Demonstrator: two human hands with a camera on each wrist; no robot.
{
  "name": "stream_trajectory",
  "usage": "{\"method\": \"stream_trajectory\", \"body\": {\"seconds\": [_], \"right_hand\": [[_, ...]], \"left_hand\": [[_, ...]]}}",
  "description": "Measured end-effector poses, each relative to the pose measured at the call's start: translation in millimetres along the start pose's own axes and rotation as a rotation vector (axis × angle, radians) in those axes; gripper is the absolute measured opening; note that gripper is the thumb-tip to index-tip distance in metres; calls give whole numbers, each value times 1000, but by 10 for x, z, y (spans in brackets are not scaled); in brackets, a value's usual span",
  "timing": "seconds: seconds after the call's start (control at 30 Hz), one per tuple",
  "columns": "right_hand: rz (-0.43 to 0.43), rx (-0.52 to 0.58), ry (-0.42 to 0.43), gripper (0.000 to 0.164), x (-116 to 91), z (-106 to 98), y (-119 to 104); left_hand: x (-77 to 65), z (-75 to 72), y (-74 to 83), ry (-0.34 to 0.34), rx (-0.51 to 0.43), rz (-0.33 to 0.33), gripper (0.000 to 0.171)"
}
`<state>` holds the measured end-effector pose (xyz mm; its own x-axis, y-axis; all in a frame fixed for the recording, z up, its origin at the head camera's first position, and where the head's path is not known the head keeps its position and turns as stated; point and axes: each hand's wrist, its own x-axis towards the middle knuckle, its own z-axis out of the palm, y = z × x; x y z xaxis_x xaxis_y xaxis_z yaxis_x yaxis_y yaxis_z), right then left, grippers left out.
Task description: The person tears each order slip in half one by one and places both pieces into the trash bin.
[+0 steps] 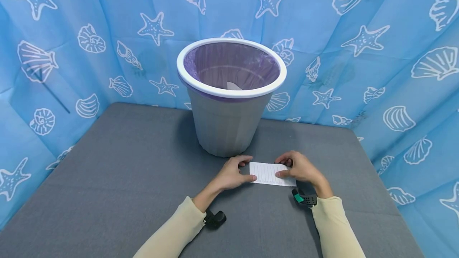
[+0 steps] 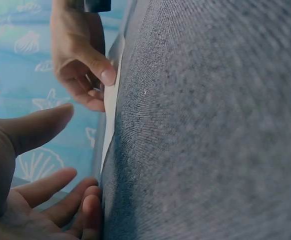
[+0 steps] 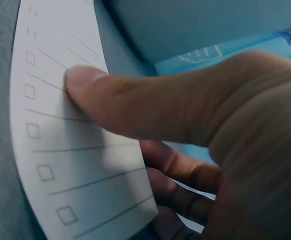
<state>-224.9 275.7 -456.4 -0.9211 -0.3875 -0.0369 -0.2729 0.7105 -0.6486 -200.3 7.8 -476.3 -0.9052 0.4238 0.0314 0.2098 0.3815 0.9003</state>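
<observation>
A small white checklist sheet (image 1: pixel 265 172), printed with lines and little boxes, lies on the grey cloth-covered table in front of the bin. My right hand (image 1: pixel 300 168) grips its right part: in the right wrist view the thumb (image 3: pixel 135 102) lies across the printed face, and the fingers are bent at the sheet's edge, partly hidden. At the sheet's left end is my left hand (image 1: pixel 230 174), thumb and fingers spread apart. The left wrist view shows a wide gap between that thumb (image 2: pixel 40 127) and the fingers, which rest by the tabletop.
A grey waste bin (image 1: pixel 227 120) with a white rim and purple liner stands just behind the hands. A white piece of paper (image 1: pixel 234 86) shows inside it. Blue curtains (image 1: pixel 154 59) with shell and starfish prints hang around the grey table (image 1: pixel 118 178).
</observation>
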Motion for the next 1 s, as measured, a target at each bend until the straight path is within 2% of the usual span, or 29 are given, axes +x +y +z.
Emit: {"method": "stream_trajectory", "body": {"seconds": [0.2,0.37,0.5,0.67,0.77,1.0], "right_hand": [[-42,35,-83,29,42,106,-140],[-63,53,-113,25,66,193,-232],[-95,89,-120,13,76,246,-304],[-114,146,-105,10,85,277,-385],[-127,188,-86,9,92,278,-444],[-138,288,1,5,80,289,-682]], "left_hand": [[-19,-19,14,-35,112,33,65],[-45,-9,14,-34,175,48,49],[-56,-9,-16,-6,175,74,26],[-54,-56,-35,3,136,73,7],[-60,-128,-24,13,109,67,7],[-104,-347,105,92,93,114,16]]}}
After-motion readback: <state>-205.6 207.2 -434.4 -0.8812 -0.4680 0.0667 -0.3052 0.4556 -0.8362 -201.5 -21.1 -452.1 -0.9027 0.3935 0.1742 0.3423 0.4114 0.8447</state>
